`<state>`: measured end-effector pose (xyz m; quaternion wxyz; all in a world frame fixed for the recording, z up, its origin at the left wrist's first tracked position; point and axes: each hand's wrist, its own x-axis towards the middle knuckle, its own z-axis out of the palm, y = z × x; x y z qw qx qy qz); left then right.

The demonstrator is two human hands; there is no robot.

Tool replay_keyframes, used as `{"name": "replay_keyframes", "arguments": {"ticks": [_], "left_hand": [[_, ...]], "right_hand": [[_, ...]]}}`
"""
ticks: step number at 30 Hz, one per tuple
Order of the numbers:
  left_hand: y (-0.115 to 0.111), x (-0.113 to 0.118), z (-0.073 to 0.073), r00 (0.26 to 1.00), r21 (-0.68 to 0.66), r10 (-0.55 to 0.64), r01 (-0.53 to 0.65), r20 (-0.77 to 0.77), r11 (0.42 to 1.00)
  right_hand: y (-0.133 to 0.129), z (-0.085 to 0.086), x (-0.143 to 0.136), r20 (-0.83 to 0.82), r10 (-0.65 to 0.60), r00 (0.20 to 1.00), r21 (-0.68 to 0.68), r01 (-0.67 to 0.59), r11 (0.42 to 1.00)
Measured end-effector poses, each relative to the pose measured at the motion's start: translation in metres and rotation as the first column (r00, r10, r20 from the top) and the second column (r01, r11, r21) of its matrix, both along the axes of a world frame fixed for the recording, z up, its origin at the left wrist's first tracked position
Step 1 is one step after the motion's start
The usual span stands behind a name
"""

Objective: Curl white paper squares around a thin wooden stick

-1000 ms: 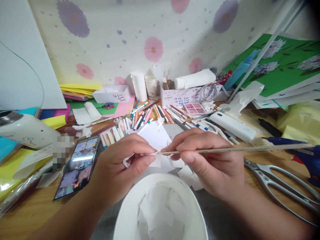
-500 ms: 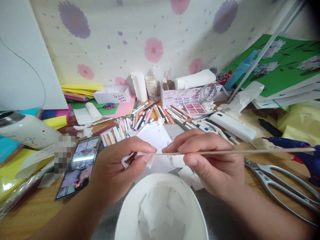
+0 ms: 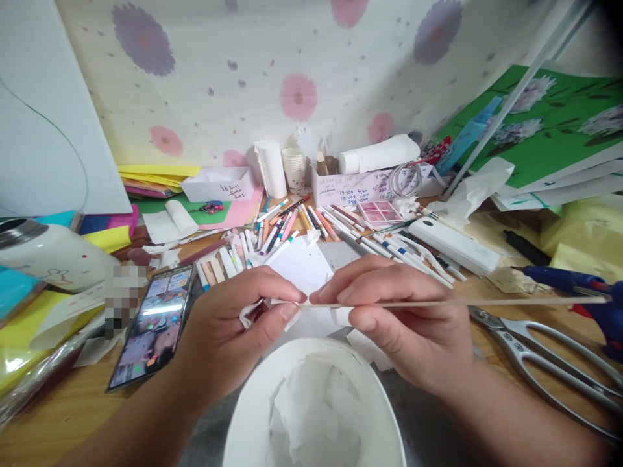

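In the middle of the head view, my right hand pinches a long thin pale stick between thumb and fingers, its far end pointing right. My left hand is closed on a strip of white thin paper at the stick's left end; part of the strip is tucked inside the palm. The fingertips of both hands nearly meet there. Below them stands a white bin holding crumpled white paper scraps.
Markers lie spread across the desk ahead. A phone and a white flask are on the left. Large scissors, a blue glue gun and a white oblong device sit on the right.
My right hand has shifted slightly left, its fingertips closer to my left hand. The stick's right end has dipped a little. My left hand has barely moved.
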<state>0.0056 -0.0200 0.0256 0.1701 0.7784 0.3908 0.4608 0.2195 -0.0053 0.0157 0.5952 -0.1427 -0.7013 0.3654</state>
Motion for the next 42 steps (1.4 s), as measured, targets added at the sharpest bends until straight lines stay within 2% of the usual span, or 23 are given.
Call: {"name": "replay_keyframes", "arguments": {"ticks": [14,21,28,33,37,42], "left_hand": [[-0.001,-0.003,-0.003,0.996,-0.056,-0.038,0.043,0.077,0.998],[0.000,0.004,0.001,0.993,-0.082,0.104,-0.108,-0.053,0.991],[0.000,0.006,0.000,0.992,-0.089,0.100,-0.107,-0.077,0.990],[0.001,0.003,0.001,0.987,-0.020,0.123,-0.125,-0.107,0.992],[0.004,-0.001,0.003,0.991,-0.027,0.068,-0.071,-0.114,0.997],[0.004,-0.001,0.001,1.000,-0.062,-0.022,0.022,-0.005,0.998]], "right_hand": [[-0.001,0.000,-0.001,0.006,-0.009,1.000,-0.009,0.009,1.000],[0.001,0.001,0.000,0.036,-0.029,0.999,0.025,0.028,0.999],[0.001,0.002,-0.001,0.094,-0.099,0.991,0.020,0.098,0.995],[0.001,0.003,-0.002,0.092,-0.096,0.991,0.042,0.092,0.995],[0.001,0.003,-0.002,0.068,-0.086,0.994,0.043,0.083,0.996],[0.000,0.002,-0.002,0.054,-0.065,0.996,0.037,0.063,0.997]]}}
